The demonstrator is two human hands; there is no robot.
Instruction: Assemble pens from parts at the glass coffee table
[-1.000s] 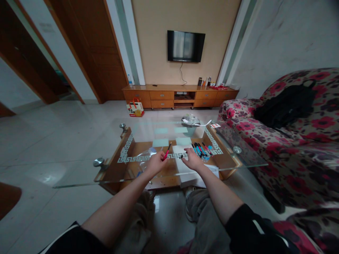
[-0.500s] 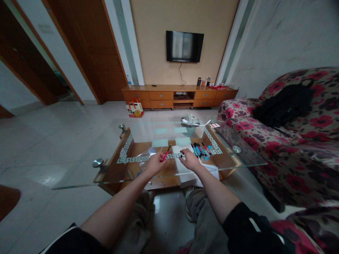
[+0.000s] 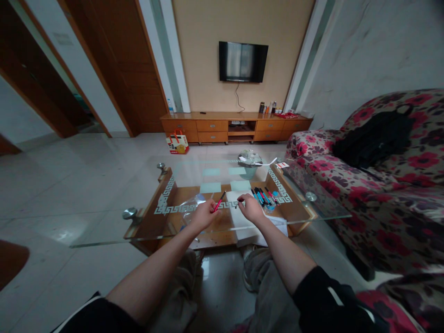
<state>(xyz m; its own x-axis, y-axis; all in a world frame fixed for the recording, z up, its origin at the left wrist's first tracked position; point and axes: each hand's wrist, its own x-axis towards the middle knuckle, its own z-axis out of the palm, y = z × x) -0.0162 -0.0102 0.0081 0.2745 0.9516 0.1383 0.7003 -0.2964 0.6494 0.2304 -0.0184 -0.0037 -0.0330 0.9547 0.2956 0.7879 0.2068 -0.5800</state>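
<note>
My left hand grips a red pen that points up and away over the glass coffee table. My right hand pinches a small dark piece, likely a pen cap, just right of the pen's tip, above a white sheet of paper. A row of several red, blue and black pens lies on the glass just right of my right hand. A clear plastic bag lies left of my left hand.
A flowered sofa with a black bag runs along the right. A small basket with wrappers stands past the table's far end. A wooden TV cabinet and a wall TV are at the back.
My right hand has drawn in slightly toward the pen tip, fingers pinched tighter on the small dark piece. The left hand and red pen have barely moved.
</note>
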